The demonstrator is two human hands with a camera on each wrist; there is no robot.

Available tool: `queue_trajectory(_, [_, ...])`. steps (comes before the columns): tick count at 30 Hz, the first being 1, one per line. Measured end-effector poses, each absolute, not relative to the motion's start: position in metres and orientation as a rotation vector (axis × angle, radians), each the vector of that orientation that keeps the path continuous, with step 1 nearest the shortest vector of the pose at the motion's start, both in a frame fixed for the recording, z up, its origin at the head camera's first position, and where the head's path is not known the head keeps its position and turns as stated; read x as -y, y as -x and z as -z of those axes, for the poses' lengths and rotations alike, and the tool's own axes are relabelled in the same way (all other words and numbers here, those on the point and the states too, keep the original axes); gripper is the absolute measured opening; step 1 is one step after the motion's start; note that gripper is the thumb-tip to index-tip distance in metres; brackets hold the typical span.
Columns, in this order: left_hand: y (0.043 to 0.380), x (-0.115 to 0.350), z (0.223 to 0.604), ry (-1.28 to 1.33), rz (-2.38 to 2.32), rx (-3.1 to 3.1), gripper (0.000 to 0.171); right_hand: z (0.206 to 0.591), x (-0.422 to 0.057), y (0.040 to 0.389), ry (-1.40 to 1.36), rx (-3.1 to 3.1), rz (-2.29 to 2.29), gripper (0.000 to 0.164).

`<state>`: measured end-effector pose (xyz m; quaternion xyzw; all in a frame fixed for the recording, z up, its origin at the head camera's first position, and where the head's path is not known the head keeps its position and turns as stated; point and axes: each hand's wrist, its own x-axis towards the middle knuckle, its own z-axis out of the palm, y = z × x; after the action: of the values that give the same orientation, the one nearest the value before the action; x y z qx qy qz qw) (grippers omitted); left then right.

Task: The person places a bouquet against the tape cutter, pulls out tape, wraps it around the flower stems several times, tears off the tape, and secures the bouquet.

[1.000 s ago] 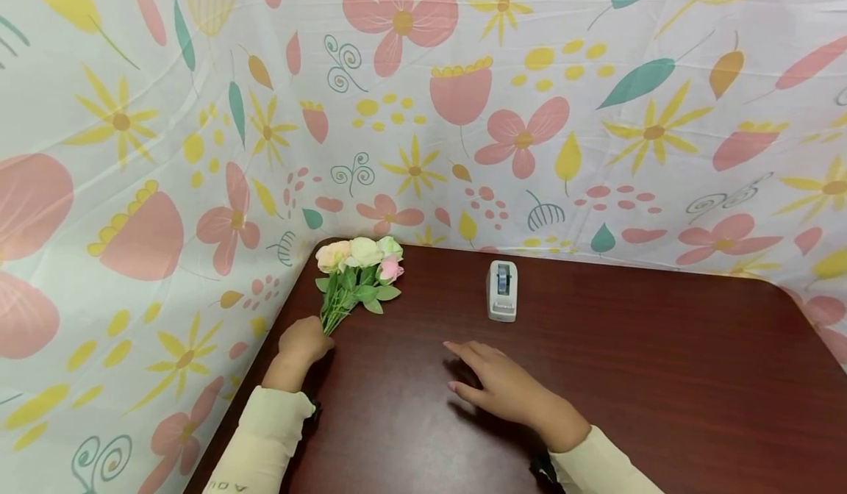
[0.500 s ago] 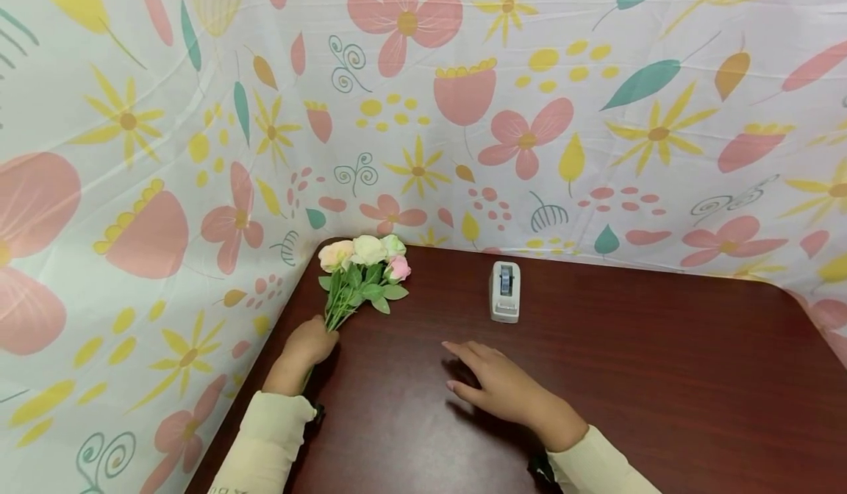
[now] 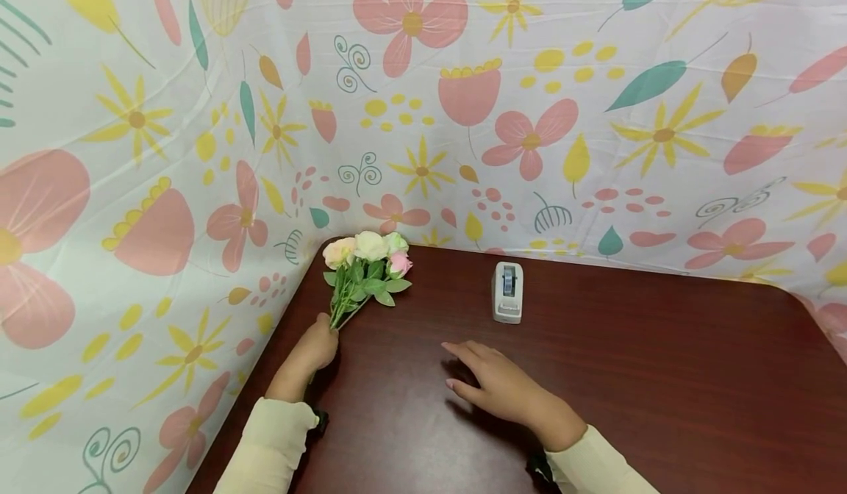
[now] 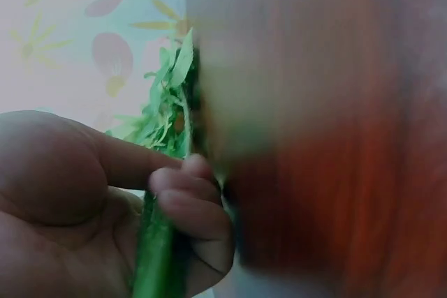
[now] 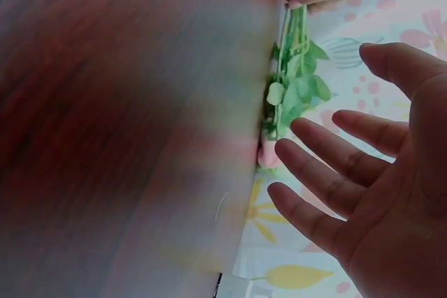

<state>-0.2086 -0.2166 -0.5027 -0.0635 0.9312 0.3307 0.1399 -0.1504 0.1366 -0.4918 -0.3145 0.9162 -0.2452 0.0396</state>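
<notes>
My left hand grips the green stems of a bouquet of flowers at the table's left side. Its blooms are white, peach and pink, with green leaves below them, pointing toward the back corner. In the left wrist view, curled fingers and thumb wrap the bundled stems. My right hand is held low at the middle of the table, palm down, holding nothing. Its fingers are spread and nearly straight in the right wrist view. Beyond it stands a white tape dispenser with a bluish roll.
The dark reddish-brown table has rounded back corners. A white cloth printed with pink, yellow and teal flowers hangs along its back and left sides, close to the bouquet and left arm.
My left hand has slid its hold slightly along the stems and turned a little, and the bouquet has shifted slightly. The right hand has stayed in place.
</notes>
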Motion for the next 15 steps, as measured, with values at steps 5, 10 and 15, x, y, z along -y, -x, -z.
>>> queue_trajectory(5, [0.203,0.214,0.505,0.155,-1.044,-2.683,0.036,0.492,-0.136,0.151,0.976,-2.811,0.757,0.058])
queue_trajectory(10, [0.201,0.212,0.506,0.16,-1.135,-2.648,0.032,0.493,-0.135,0.151,0.982,-2.8,0.773,0.057])
queue_trajectory(15, [0.198,0.204,0.506,0.158,-1.223,-2.677,0.023,0.491,-0.133,0.151,0.975,-2.78,0.783,0.057])
